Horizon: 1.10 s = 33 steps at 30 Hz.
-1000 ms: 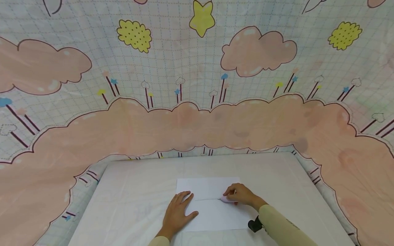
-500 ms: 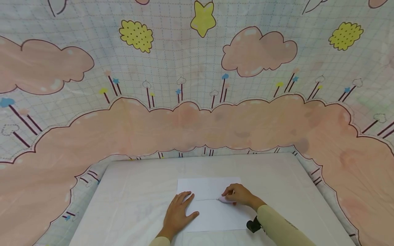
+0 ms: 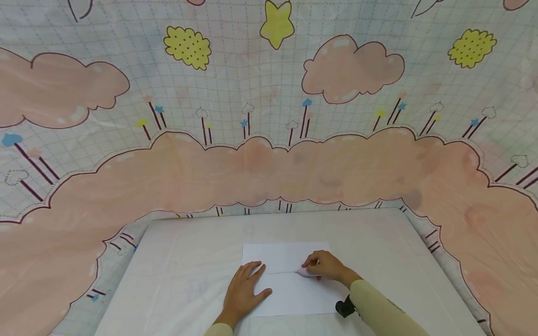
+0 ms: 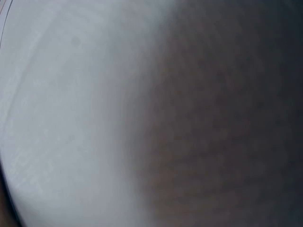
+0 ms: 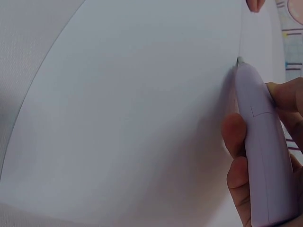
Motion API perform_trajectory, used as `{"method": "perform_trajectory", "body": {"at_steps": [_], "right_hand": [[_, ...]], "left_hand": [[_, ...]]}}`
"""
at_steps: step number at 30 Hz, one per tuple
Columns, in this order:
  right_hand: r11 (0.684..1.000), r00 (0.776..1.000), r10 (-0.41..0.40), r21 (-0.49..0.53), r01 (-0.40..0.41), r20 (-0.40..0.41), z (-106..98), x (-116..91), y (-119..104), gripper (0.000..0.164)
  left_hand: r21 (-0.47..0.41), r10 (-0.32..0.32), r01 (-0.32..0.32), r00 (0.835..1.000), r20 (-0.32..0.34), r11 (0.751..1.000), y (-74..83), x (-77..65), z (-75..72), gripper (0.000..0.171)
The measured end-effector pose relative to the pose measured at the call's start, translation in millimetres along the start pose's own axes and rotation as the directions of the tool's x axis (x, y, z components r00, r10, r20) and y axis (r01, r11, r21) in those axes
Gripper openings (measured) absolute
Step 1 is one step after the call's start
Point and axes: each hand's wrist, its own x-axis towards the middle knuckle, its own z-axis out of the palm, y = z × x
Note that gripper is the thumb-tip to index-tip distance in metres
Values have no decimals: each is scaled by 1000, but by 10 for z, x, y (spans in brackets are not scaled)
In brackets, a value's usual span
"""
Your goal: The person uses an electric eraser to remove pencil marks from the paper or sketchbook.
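A white sheet of paper [image 3: 286, 298] lies on the white-covered table. Spread across its left side is my left hand [image 3: 244, 289], fingers straight and thumb out to the right. My right hand [image 3: 328, 265] grips a lavender tapered tool [image 5: 265, 142] with a small metal tip, its kind unclear. In the right wrist view, the thumb and fingers close round its body from both sides, and its tip is right at the paper. A thin line [image 3: 279, 273] runs across the sheet from near the left fingers to the tip. Only a dark blur of the left hand [image 4: 218, 123] shows in the left wrist view.
White cloth covers the table [image 3: 185, 261]. A black heart-shaped piece [image 3: 345, 307] hangs at the right wrist, over the paper's lower right corner. Behind the table rises a curtain [image 3: 273, 172] printed with clouds and stars.
The right hand has slid slightly left along the line with the lavender tool, its tip now closer to the left hand. The left hand stays in place on the paper.
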Motion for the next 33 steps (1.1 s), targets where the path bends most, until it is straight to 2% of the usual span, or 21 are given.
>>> {"method": "perform_trajectory", "body": {"at_steps": [11,23,33], "right_hand": [[1000,1000,21,-3,-21,-8,-50,-35,71,12],[1000,1000,7,1,-7,-6,-9,28,-50,12],[999,999,36,14,-36,-14,-22,39,52,11]], "left_hand": [[17,19,-19,999,-37,1000,-26,7,35,70],[12,30,-29,998,-61,1000,-50,35,46,70],[-11,9,-9,1000,-3,1000,-51,70,1,70]]}}
